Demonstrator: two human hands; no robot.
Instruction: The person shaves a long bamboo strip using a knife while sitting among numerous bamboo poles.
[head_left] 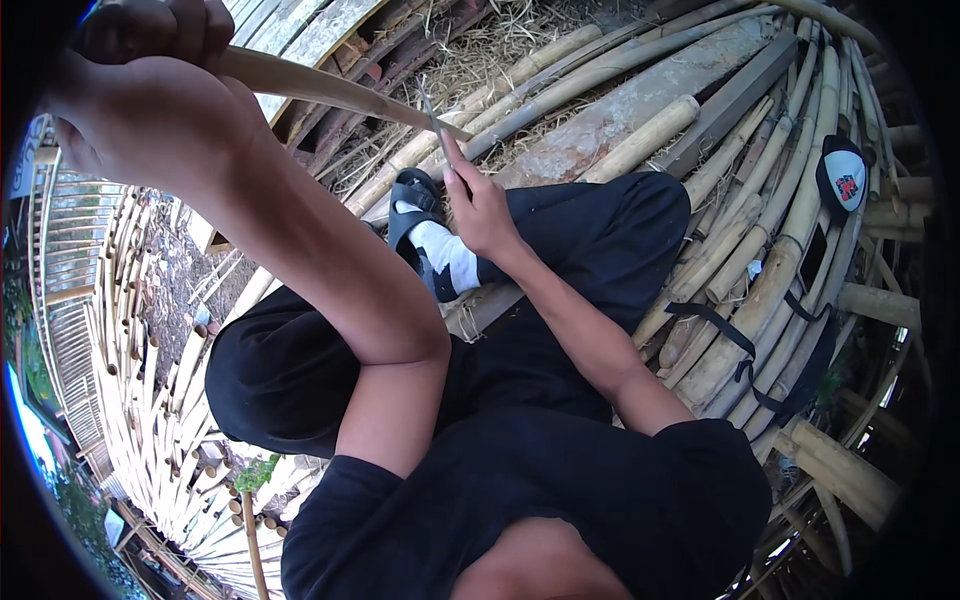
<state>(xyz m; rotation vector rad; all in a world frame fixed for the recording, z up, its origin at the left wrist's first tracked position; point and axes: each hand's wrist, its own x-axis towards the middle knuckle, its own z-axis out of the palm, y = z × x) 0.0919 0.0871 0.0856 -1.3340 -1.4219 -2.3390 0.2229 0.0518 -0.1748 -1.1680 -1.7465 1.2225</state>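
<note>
My left hand [165,105], raised at the upper left, is closed round one end of a long split bamboo strip [320,85]. The strip slants down to the right, toward my right hand [482,208]. That hand is closed on a thin-bladed knife [433,112], its index finger stretched along the blade. The blade crosses the strip near its far end and appears to touch it. My palm hides the knife's handle. Below the hands are my legs in black trousers, with a dark sandal [405,215] over a white sock [447,262].
Bamboo poles [560,95] lie ahead and along the right, beside a weathered plank [610,110]. Dry shavings [480,50] cover the ground at the top. A black-and-white cap [845,178] and a black strap [722,322] rest on the right-hand poles. Cut bamboo [135,400] is stacked at the left.
</note>
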